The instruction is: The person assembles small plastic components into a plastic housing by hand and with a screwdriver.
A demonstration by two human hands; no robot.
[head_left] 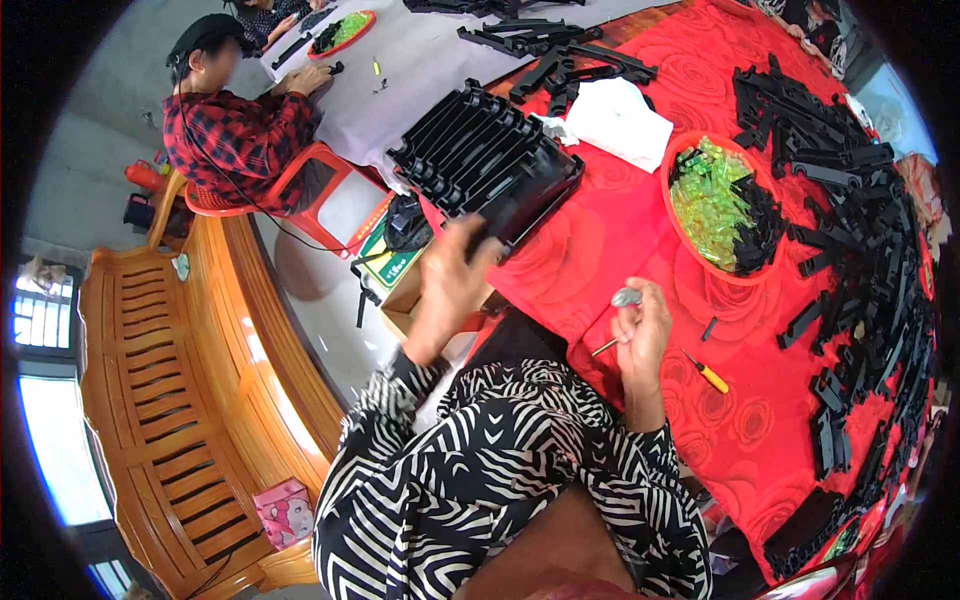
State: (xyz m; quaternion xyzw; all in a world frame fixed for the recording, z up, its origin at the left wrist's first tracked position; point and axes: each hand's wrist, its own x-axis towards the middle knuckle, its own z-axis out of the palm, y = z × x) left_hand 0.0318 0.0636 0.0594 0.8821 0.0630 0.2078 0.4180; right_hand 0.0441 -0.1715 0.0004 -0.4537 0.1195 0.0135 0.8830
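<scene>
My left hand grips the near edge of a black ribbed plastic tray that lies at the left edge of the red flowered tablecloth. My right hand is closed around a small tool with a grey handle and a thin metal shaft pointing down-left. A little to its right a yellow-handled screwdriver lies on the cloth. Both my sleeves are black-and-white zebra patterned.
A red basket holds green clear plastic pieces and black parts. Several black plastic strips are piled along the right side. A white cloth lies behind the tray. A person in a red plaid shirt sits at a grey table; a wooden bench stands left.
</scene>
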